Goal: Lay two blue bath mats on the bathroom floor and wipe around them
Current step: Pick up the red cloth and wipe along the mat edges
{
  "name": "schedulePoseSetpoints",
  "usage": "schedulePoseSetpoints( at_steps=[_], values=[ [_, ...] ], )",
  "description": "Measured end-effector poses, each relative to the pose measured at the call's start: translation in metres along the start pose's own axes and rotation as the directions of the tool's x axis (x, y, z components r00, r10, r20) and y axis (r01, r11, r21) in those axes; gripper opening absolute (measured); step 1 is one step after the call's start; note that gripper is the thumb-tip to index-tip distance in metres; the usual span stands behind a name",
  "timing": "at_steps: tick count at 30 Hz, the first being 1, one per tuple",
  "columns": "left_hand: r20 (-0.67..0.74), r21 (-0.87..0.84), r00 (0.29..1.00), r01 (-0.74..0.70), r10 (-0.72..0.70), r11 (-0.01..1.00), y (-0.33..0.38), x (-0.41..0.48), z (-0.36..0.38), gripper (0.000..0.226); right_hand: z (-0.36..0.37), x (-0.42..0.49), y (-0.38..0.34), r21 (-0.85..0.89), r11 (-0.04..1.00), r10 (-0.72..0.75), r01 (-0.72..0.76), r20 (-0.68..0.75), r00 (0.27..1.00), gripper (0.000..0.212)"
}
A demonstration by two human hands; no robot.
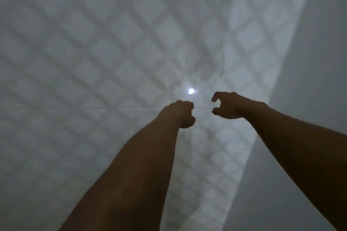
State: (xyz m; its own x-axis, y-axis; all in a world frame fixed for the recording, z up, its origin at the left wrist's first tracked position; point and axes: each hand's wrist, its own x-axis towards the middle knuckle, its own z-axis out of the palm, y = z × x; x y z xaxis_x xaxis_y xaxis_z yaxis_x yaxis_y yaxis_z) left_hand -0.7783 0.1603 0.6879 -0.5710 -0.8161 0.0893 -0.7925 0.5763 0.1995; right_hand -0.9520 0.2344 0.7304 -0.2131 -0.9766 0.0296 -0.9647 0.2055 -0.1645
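Note:
A pale blue-grey bath mat (105,47) with a raised grid of squares fills most of the dim view, and a bright spot of light (191,91) shows through it. A thin straight line (93,108) crosses the mat at hand level. My left hand (181,115) is curled into a fist right on that line and seems to grip the mat there. My right hand (225,106) is beside it, a little apart, with forefinger and thumb hooked and spread and nothing between them. Only one mat can be made out.
A brighter band of the grid pattern (266,73) runs diagonally from the upper right to the bottom middle. Right of it lies a plain grey surface (315,62) without pattern. Both bare forearms reach in from the bottom edge.

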Motion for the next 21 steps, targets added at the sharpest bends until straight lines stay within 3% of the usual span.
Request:
schedulePoseSetpoints(
  at_steps=[6, 11, 17, 21],
  values=[
    [-0.080, -0.095, 0.949, -0.311, 0.305, 0.946, 0.172, 0.004, -0.007, 0.046, -0.083, -0.122, 0.125, -0.035, 0.967, 0.240, -0.253, -0.210, 0.948, 0.041],
    [-0.130, -0.141, 0.883, -0.467, 0.452, 0.873, 0.294, -0.032, -0.026, 0.044, -0.146, -0.236, 0.180, -0.038, 0.921, 0.354, -0.388, -0.340, 0.872, 0.033],
    [-0.267, -0.124, 0.767, -0.628, 0.584, 0.768, 0.405, -0.100, -0.048, 0.030, -0.196, -0.332, 0.182, -0.001, 0.926, 0.327, -0.377, -0.498, 0.804, 0.017],
    [-0.361, -0.085, 0.674, -0.712, 0.645, 0.697, 0.461, -0.147, -0.059, 0.027, -0.224, -0.394, 0.178, 0.130, 0.920, 0.380, -0.370, -0.533, 0.756, 0.020]
  ],
)
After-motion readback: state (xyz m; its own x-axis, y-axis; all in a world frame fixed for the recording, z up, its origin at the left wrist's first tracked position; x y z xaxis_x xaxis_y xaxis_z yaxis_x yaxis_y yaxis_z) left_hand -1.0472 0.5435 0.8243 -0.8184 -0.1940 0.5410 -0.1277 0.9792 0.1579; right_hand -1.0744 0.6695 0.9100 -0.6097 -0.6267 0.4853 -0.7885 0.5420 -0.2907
